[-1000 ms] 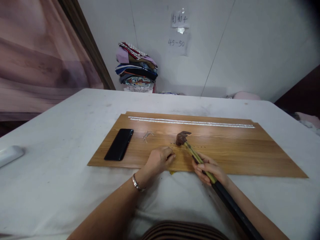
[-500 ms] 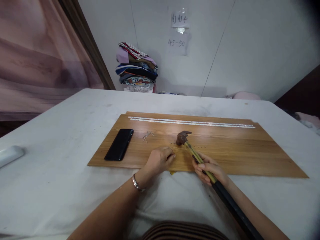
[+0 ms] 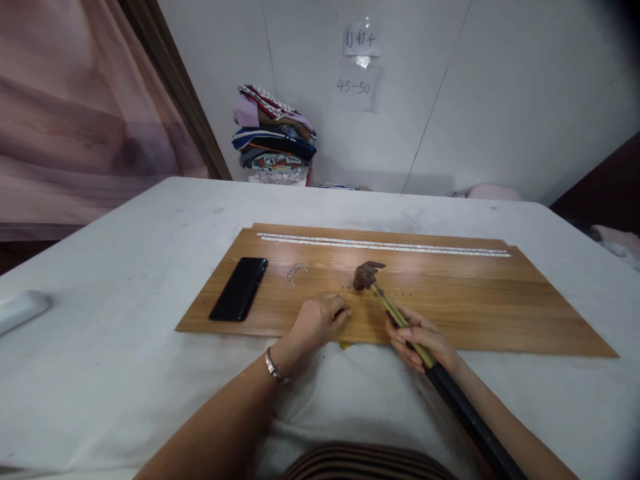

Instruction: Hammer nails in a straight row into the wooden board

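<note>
A claw hammer (image 3: 395, 313) with a rusty head and a yellow-and-black handle is in my right hand (image 3: 420, 340), gripped partway along the handle. Its head is over the wooden board (image 3: 475, 300), in line with a row of small dark nail heads or dots (image 3: 400, 294). I cannot tell whether the head touches the board. My left hand (image 3: 323, 317) rests on the board just left of the hammer head, fingers curled and closed; whatever they may hold is hidden. Beyond that hand lies a small loose pile of nails (image 3: 295, 271).
A black phone (image 3: 239, 289) lies on the board's left end. Two white marked strips (image 3: 385, 247) run along its far side. The board lies on a white-covered table (image 3: 125, 267). Folded clothes (image 3: 275, 133) are stacked by the wall, and a white object (image 3: 23, 310) sits far left.
</note>
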Tool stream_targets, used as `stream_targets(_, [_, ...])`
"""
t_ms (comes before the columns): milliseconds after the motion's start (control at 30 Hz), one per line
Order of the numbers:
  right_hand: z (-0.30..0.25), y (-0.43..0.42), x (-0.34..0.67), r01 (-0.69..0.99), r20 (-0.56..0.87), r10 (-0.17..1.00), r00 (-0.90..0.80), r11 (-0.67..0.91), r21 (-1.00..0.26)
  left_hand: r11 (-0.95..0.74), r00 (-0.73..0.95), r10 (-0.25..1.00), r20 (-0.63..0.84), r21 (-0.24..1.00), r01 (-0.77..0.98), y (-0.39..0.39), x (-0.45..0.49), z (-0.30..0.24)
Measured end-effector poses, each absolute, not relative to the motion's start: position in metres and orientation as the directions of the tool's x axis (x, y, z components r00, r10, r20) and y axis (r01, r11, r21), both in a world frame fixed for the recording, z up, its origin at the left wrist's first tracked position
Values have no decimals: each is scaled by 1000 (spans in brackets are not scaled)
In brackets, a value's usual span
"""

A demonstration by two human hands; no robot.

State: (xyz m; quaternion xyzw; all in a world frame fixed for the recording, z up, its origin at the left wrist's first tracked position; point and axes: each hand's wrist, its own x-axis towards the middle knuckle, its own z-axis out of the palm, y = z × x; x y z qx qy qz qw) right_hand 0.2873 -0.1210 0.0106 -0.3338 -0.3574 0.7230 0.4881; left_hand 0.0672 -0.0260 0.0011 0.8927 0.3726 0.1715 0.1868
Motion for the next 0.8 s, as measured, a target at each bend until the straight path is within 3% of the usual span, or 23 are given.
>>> stream_targets(800, [7,-120,287,-462,-135,941,-309,-273,-844,-651,666,726,171,481,587,-25,68,0])
